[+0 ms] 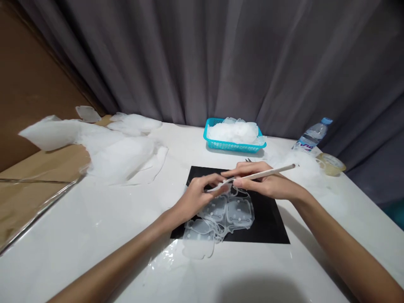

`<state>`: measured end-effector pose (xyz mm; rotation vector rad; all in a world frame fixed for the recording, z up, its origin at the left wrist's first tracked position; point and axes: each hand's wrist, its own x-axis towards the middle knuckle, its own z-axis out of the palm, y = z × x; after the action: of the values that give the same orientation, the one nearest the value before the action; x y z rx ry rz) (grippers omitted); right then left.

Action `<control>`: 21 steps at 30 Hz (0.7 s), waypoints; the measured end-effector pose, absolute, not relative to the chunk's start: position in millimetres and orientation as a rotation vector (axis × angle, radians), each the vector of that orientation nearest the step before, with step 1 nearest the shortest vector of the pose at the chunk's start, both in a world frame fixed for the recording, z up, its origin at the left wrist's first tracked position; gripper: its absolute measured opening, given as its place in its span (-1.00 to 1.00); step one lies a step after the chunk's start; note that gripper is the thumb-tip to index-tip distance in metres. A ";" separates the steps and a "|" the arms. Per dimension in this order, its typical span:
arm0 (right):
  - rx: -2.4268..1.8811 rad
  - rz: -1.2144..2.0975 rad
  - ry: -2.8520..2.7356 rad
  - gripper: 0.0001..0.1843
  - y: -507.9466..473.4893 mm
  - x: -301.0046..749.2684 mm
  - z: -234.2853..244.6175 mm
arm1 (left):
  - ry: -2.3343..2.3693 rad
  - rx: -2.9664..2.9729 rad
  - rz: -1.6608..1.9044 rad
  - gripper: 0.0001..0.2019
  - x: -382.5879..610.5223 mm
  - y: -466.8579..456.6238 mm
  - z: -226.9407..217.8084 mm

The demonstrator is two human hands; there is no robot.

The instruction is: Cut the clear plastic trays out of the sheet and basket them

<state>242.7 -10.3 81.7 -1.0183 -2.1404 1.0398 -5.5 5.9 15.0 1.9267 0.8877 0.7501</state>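
Observation:
My left hand (197, 195) pinches a thin clear plastic piece (217, 186) above the black mat (268, 219). My right hand (268, 183) is closed around a long pale stick (274, 171), whose tip meets that piece between my hands. Several translucent plastic pieces (227, 212) with small dots lie overlapping on the mat, just under both hands. One more translucent piece (197, 248) hangs off the mat's near left edge onto the white table (94, 235).
A blue basket (235, 145) heaped with clear pieces stands behind the mat. A big pile of clear plastic (120, 153) lies at the left. A water bottle (311, 136) and a tape roll (330, 163) sit at the right. Grey curtain behind; cardboard at left.

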 end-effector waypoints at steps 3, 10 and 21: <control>-1.039 0.949 -1.997 -0.61 -9.8 245.9 75.2 | 0.936 1.774 0.732 -0.66 -6.1 3.8 16.7; -1.121 0.675 -2.041 -0.64 -11.0 238.2 32.8 | 0.950 1.574 0.802 -0.68 -9.4 1.6 15.6; -0.920 0.464 -2.154 -0.87 -19.6 212.0 10.0 | 0.954 1.471 0.878 -0.63 -13.4 11.6 11.7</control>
<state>212.0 -19.6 10.0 -0.9200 -2.1545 0.4638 -13.4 11.6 11.7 1.4714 0.9539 0.8781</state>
